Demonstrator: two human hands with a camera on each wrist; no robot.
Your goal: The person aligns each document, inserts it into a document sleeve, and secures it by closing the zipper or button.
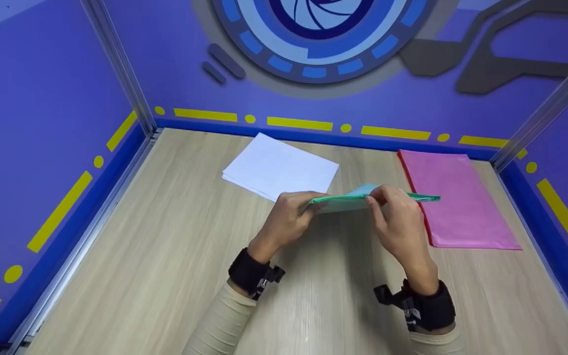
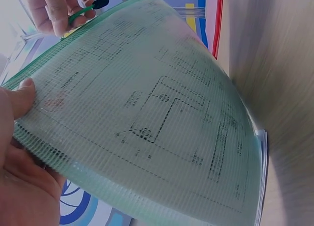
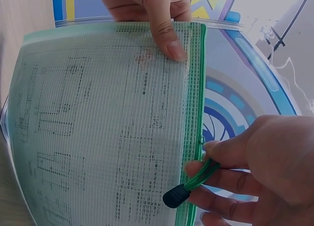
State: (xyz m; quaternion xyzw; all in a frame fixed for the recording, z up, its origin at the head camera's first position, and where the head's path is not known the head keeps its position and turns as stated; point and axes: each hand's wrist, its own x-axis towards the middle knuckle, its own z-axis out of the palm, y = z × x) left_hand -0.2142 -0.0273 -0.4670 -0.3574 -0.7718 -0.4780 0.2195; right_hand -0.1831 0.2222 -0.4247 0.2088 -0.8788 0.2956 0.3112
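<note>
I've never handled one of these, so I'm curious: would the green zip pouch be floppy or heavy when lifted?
The green zip pouch probably flexes, since it curves in the left wrist view. It is likely light for its size: it looks thin, with printed paper inside. Its ribbed mesh may make it less slippery than smooth plastic.

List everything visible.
Woodgrain table: 1, tan, centre
Translucent mesh pouch: 1, green, above table
Printed paper: count unclear, pale, inside mesh pouch
Cord zip pull: 1, green, mesh pouch
Paper stack: 1, white, table's back
Red-edged plastic pouch: 1, pink, table's right
Graphic wall panels: 3, blue, around table
Metal posts: 2, silver, back corners
Left hand: 1, bare, gripping mesh pouch
Right hand: 1, bare, pinching zip pull
Straps: 2, black, wrists
Sleeves: 2, beige, forearms
</note>
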